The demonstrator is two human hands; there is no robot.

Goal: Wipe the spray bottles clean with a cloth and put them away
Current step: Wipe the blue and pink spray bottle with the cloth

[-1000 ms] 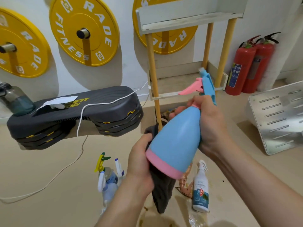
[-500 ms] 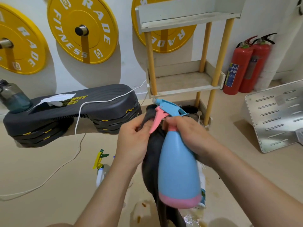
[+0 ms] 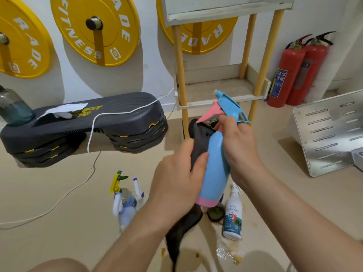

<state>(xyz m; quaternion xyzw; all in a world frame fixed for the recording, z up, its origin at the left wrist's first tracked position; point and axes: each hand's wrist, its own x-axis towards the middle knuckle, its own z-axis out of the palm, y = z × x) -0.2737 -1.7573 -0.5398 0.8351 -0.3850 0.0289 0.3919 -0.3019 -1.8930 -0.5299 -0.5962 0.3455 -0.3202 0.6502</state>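
The blue spray bottle [image 3: 215, 165], with a pink trigger and a pink band at its base, is held in the air in front of the wooden shelf rack [image 3: 216, 89]. It is nearly upright, its head level with the rack's lower board. The right hand [image 3: 238, 146] has its fingers curled round the bottle's neck, just under the trigger. The left hand [image 3: 176, 179] is closed on a dark cloth [image 3: 200, 140] and presses it against the bottle's left side. The cloth bunches up beside the neck, and its loose end hangs below the bottle's base.

On the floor in front of the rack, nearer the person, a white spray bottle [image 3: 232, 214] with a teal label stands upright beside a wet, stained patch [image 3: 224, 252]. Left of it, a cluster of small spray bottles [image 3: 125, 203] stands blurred, one with a yellow-and-green trigger.

Left of the rack a dark step platform [image 3: 88, 120] sits by the wall with a white cord [image 3: 92, 134] draped over it. Yellow weight plates [image 3: 96, 28] hang on the wall left of and behind the rack. Right of the rack stand two red fire extinguishers [image 3: 290, 71], and farther right a slotted metal panel [image 3: 330, 130] leans.
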